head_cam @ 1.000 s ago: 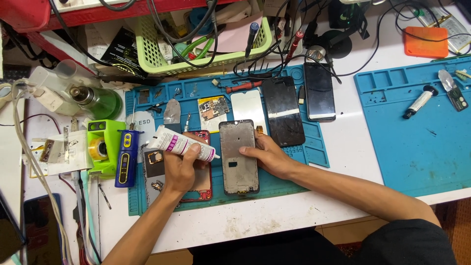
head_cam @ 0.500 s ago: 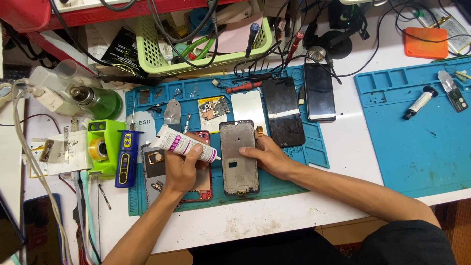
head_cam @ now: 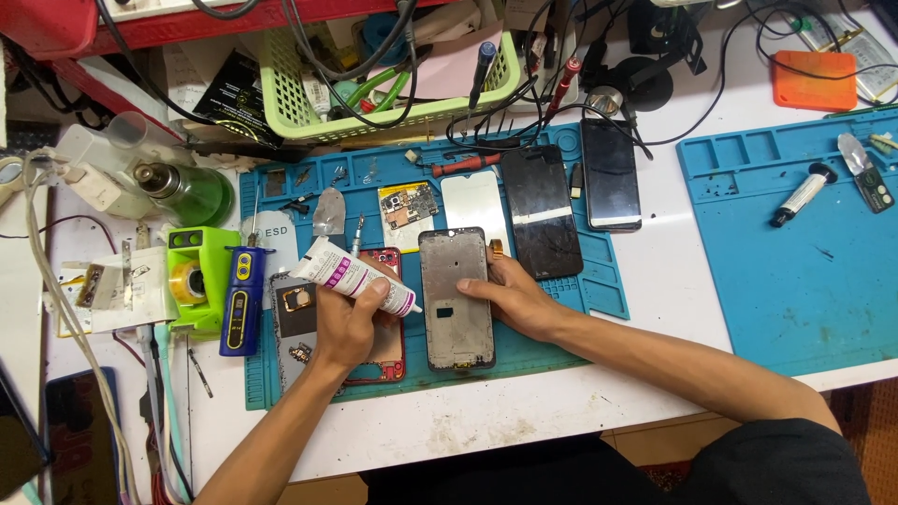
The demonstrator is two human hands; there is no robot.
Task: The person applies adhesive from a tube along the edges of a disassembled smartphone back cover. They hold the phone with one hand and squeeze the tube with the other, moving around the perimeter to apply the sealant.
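Head view: a white glue tube [head_cam: 348,275] is gripped in the left hand [head_cam: 344,323], its nozzle held at the left edge of a grey phone frame [head_cam: 456,299] lying on the blue mat [head_cam: 561,299]; the frame is steadied by the right hand [head_cam: 510,297], fingers flat; no glue bead is discernible, so gluing appears barely begun; loose screens [head_cam: 540,210] lie unfitted on the bench [head_cam: 655,271].

White tube [head_cam: 351,276] with purple label lies in the left hand [head_cam: 344,323]; 2 dark screens [head_cam: 543,210] [head_cam: 611,173] lie on the blue mat [head_cam: 580,290].
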